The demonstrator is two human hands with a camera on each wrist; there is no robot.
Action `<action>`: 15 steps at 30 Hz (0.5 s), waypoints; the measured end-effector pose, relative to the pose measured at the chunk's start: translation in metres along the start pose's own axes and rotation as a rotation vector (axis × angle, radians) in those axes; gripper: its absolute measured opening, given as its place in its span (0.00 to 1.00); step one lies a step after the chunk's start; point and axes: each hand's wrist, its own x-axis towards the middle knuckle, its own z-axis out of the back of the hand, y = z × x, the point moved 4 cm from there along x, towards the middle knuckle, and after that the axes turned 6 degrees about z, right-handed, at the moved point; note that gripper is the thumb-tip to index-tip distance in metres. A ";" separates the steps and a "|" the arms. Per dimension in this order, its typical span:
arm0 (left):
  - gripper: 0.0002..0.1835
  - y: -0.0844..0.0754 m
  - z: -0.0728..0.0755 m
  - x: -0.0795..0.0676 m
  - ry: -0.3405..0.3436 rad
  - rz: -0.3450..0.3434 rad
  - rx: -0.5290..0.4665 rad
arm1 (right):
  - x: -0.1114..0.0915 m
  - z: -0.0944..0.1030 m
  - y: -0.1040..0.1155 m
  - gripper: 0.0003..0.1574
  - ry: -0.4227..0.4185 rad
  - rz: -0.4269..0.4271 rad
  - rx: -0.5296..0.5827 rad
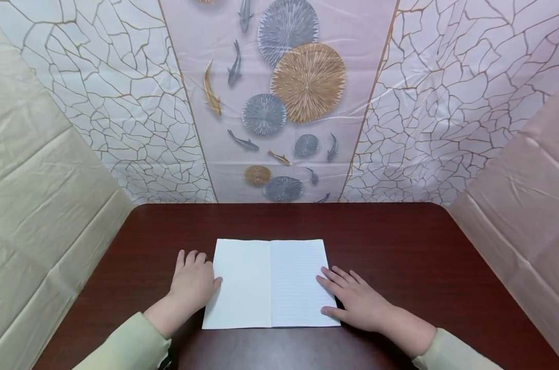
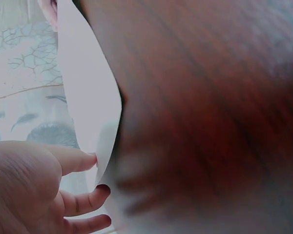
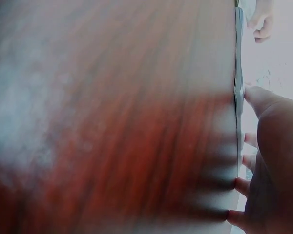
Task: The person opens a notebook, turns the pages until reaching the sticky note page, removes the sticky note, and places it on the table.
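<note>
An open notebook (image 1: 242, 282) lies on the dark red-brown table, its left page blank and its right page (image 1: 298, 288) lined. At the left edge is my left hand (image 1: 193, 282), the thumb touching the page margin and the other fingers reaching past the edge over the table. In the left wrist view, that thumb (image 2: 90, 160) rests on the white page (image 2: 90, 83), whose edge bows slightly. My right hand (image 1: 360, 303) lies over the right edge with fingers spread, thumb and fingertips on the lined page. The right wrist view shows the notebook's thin side edge (image 3: 238, 73) beside the thumb.
The table (image 1: 399, 241) extends around the notebook on all sides. Behind it hangs a cloth backdrop (image 1: 279, 154) printed with fish and round leaves. Beige cloth walls (image 1: 529, 216) stand along the left and right sides.
</note>
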 end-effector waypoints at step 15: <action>0.28 0.001 -0.006 0.001 0.057 0.007 -0.013 | 0.001 0.000 0.001 0.46 0.002 -0.001 0.002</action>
